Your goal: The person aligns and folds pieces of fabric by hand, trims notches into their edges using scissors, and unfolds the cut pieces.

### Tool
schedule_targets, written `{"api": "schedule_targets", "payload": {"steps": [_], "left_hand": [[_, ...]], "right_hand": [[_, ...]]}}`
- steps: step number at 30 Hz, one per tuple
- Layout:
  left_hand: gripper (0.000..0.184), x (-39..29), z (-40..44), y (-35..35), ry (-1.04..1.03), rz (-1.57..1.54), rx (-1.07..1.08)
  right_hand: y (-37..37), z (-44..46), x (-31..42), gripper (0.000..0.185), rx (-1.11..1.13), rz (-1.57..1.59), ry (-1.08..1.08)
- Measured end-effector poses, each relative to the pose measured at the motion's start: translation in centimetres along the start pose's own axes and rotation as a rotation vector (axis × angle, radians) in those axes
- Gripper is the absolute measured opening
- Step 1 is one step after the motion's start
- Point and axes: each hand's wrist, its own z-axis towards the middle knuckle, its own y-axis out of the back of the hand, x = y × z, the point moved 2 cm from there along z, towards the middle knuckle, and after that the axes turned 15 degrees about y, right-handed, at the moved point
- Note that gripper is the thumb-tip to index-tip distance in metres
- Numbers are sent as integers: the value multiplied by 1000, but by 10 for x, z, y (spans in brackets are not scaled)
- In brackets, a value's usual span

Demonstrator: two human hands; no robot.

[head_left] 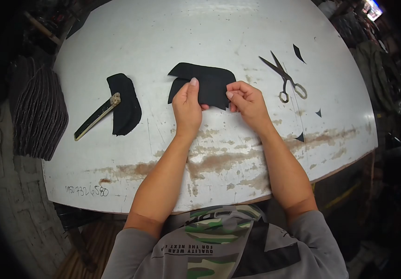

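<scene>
Both of my hands hold black fabric pieces (210,81) just above the white table. My left hand (189,109) grips their near left part, with the thumb on top and the fingers underneath. At the right edge, my right hand (247,100) pinches the fabric between thumb and fingertips. The pieces lie over one another, and a notch-like gap shows on the left side. To the right lie metal scissors (284,79) with their blades apart. On the left, a stack of black cut pieces (128,104) has a brush-like tool with a dark handle (96,118) resting on it.
The white table (237,186) has brown worn patches and handwritten digits near its front edge. Small black scraps (298,53) lie around the scissors. A thick pile of dark grey fabric (37,109) hangs at the left edge. Dark fabric heaps (379,74) stand beyond the right edge.
</scene>
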Motion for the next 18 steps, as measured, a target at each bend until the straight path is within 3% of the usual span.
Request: {"api": "schedule_targets", "payload": {"steps": [10,13,18], "left_hand": [[41,0,-4,0,10,137,-92],[37,3,-2,1,6,139,-60],[30,4,-1,4,-34,-106,128]], "right_hand": [[-7,-2,8,15,-19,41,-21],[-6,-2,4,15,2,-62,-18],[5,0,1,13,-112,72,1]]}}
